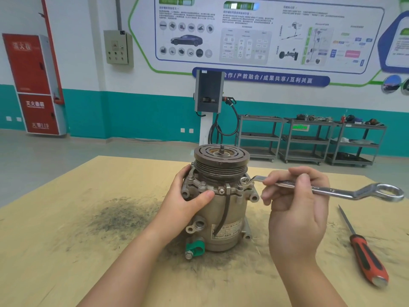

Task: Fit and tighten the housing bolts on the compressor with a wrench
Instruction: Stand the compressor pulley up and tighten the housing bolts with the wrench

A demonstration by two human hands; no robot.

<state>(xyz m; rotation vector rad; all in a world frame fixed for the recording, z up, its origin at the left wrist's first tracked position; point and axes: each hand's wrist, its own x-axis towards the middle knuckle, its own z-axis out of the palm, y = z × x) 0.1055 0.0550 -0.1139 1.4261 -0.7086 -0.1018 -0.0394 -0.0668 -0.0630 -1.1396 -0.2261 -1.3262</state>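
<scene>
The compressor [230,209] stands upright in the middle of the table, its grooved pulley [221,158] on top. My left hand [190,196] grips the housing from the left, thumb across the front just under a housing bolt [202,186]. My right hand [294,196] pinches the shaft of a silver ring wrench [345,191]. The wrench's small ring end sits over a bolt [244,180] on the right of the housing flange; its large ring end points right, out over the table.
A red-and-black handled screwdriver [365,255] lies on the wooden table [66,251] at the right. A dark dusty patch [119,216] marks the table left of the compressor. Metal shelf carts [309,140] stand beyond the table against the far wall.
</scene>
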